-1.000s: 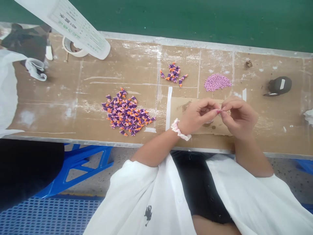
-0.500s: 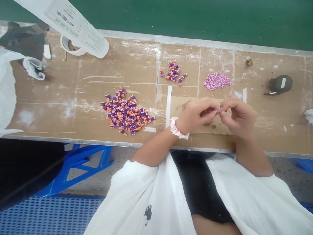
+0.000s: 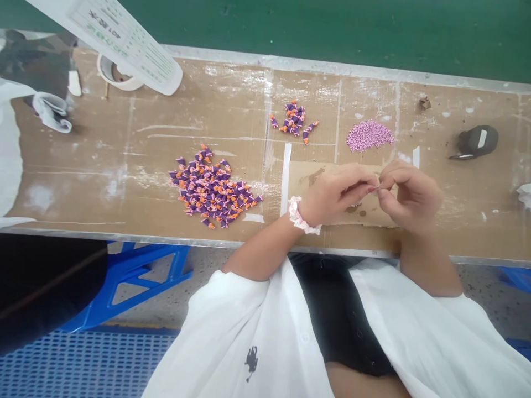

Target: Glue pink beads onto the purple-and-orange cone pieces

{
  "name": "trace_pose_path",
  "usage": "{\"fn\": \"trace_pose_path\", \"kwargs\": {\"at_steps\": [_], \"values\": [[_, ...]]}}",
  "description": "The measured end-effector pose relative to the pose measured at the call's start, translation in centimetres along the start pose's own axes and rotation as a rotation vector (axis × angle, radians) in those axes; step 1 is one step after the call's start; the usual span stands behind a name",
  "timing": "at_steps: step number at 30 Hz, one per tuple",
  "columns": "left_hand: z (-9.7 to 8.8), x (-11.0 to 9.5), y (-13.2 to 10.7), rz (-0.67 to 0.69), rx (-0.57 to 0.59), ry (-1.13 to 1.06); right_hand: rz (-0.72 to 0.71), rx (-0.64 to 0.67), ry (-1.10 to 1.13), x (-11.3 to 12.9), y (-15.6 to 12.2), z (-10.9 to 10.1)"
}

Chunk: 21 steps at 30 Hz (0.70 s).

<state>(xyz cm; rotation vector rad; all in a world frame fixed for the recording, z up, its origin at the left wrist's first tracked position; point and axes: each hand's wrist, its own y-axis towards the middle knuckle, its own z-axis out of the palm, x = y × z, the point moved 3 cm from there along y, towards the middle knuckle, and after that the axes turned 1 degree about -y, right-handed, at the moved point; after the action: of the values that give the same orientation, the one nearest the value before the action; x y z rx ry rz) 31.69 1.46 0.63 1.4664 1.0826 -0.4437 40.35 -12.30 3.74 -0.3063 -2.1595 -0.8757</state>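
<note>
Over a taped-down piece of cardboard [image 3: 298,213], my left hand [image 3: 338,193] and my right hand [image 3: 410,196] meet fingertip to fingertip. Both are closed in a pinch. Whatever sits between the fingertips is too small and too hidden to name. Just beyond my hands lies a heap of small pink pieces [image 3: 369,136]. To its left is a small cluster of purple, pink and orange figures [image 3: 293,119] with pointed purple tops. A much larger pile of the same figures [image 3: 213,188] spreads to the left of my left forearm.
A white bottle with a printed label [image 3: 128,47] reaches in at upper left, over a roll of tape [image 3: 112,74]. A dark rounded object with a white label [image 3: 477,142] lies at right. White crumpled material [image 3: 10,149] covers the left end. A blue stool [image 3: 136,276] stands below the table.
My two hands have shifted slightly to the right, still pinched together. The view has moved a little. The heaps look unchanged.
</note>
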Motion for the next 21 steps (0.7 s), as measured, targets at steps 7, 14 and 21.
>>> {"fn": "trace_pose_path", "kwargs": {"at_steps": [7,14,21], "values": [[-1.3,2.5,-0.3,-0.4,-0.235,-0.125,0.001,0.313,-0.223,0.3,0.1,-0.8],[-1.7,3.1,-0.2,-0.56,-0.257,-0.311,-0.054,0.533,-0.465,0.6,-0.5,0.0],[-1.5,3.4,-0.2,-0.576,-0.261,-0.317,-0.038,0.561,-0.468,0.3,-0.5,0.2]]}}
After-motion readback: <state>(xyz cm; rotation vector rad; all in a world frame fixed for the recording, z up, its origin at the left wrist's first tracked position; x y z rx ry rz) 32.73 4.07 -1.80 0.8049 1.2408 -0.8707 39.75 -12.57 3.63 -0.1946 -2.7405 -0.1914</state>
